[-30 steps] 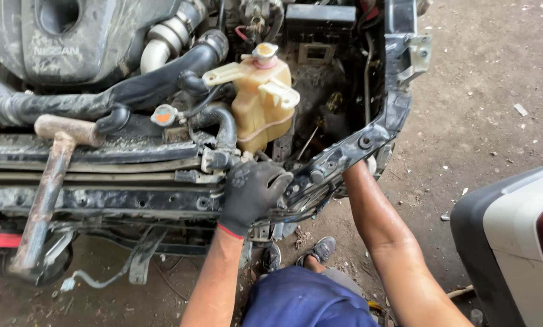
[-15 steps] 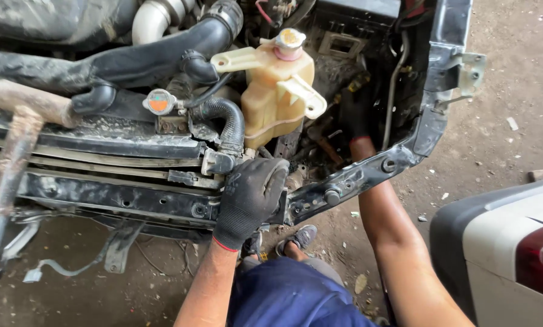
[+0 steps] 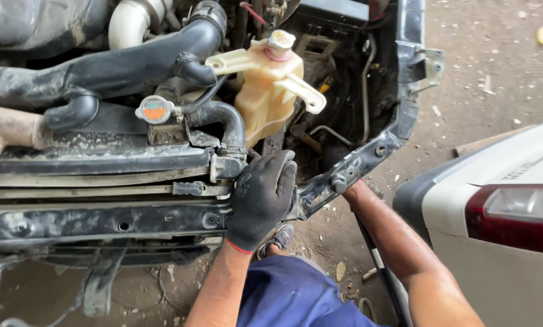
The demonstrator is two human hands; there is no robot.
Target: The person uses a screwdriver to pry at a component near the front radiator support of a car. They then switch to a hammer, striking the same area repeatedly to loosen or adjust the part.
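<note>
The view has closed in on the front of the engine bay since a second ago, and the left hand [image 3: 261, 200], in a black glove, has stayed wrapped over the black front crossbar [image 3: 102, 221] at the spot where it meets the bent side bracket [image 3: 350, 172]. Its grip is closed over that joint, fingers curled across the top edge. That steadiness suggests the hand is bracing the bar while the other does the work. The right hand [image 3: 351, 189] has slipped further in behind the bracket; only the wrist and forearm show, so I cannot tell whether its grip is spread or pinched on anything.

The crossbar lies with its long axis running left to right across the picture, low on the car's front, just under the radiator's grimy top rail [image 3: 96, 160]. The bracket carries on from its right end, slanting up and away towards the upright post at the corner. Above the gloved hand stand a ribbed black hose [image 3: 226, 121] and the cream coolant tank [image 3: 271, 91]. A white car's tail light [image 3: 519, 215] sits at the right edge.
</note>
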